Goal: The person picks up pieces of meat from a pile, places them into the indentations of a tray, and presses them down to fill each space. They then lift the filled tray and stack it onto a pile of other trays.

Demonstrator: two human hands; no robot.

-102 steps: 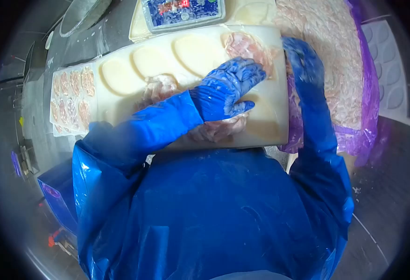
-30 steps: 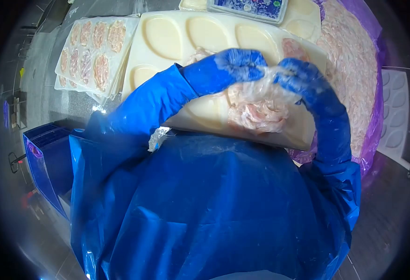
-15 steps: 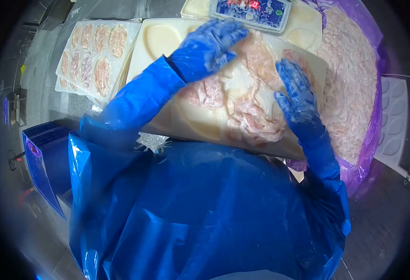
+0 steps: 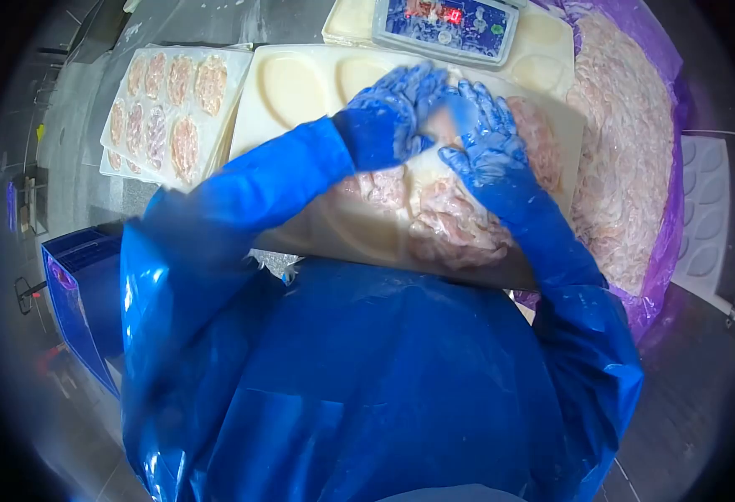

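My left hand, in a wet blue glove, lies with outstretched fingers at the upper middle of a cream moulded tray. Close on its right, my right hand, gloved the same way, lies flat with its fingers stretched. Between the two palms a little raw pale-pink meat shows; the hands hide the rest of it. Nearer me, a heap of raw meat sits in a hollow of the tray. Another meat portion lies below my left hand, and one more is right of my right hand.
A scale with a lit red display stands behind the tray. To the right, a large mass of raw meat lies on purple plastic sheeting. Stacked filled trays are at the left. Another moulded tray is at the far right.
My right hand has moved left and up, beside my left hand, which has come slightly down. The meat stretched between them is now gathered under the hands, and the near heap looks more compact.
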